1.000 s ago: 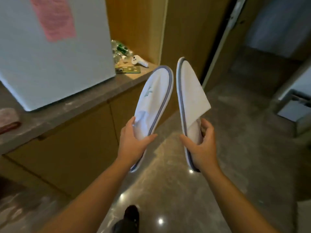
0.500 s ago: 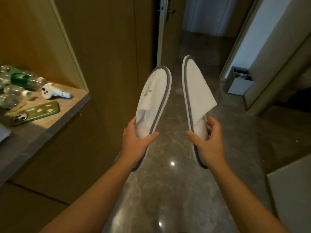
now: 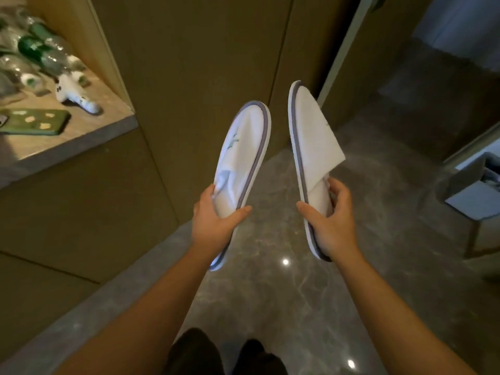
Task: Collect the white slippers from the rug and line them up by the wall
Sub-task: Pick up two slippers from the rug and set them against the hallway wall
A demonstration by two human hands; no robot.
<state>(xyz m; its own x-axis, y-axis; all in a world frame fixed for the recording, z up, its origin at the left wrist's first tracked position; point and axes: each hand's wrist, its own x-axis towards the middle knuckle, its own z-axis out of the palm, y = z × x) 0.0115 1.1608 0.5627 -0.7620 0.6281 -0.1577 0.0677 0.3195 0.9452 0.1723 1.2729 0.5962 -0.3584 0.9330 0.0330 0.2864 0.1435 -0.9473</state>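
Observation:
I hold two white slippers with grey trim up in the air over the floor, toes pointing away from me. My left hand [image 3: 216,223] grips the heel end of the left slipper [image 3: 243,147], which bears a small green logo. My right hand [image 3: 330,223] grips the heel end of the right slipper [image 3: 311,136], turned on its side so its sole edge faces left. The two slippers are apart, roughly parallel. Straight ahead stands the brown wood-panelled wall [image 3: 205,63], meeting the glossy grey marble floor [image 3: 270,307].
At the upper left, a wooden counter [image 3: 89,128] carries plastic bottles [image 3: 35,50], a white device [image 3: 73,96] and a green-cased phone [image 3: 38,121]. A grey bin [image 3: 473,190] sits at the right by a wall corner. A door frame [image 3: 343,50] opens onto a corridor. My dark shoes [image 3: 224,353] show below.
The view has swung right and then tilted down toward the wall base. Both hands keep the same grip on the slippers, which now sit lower in view.

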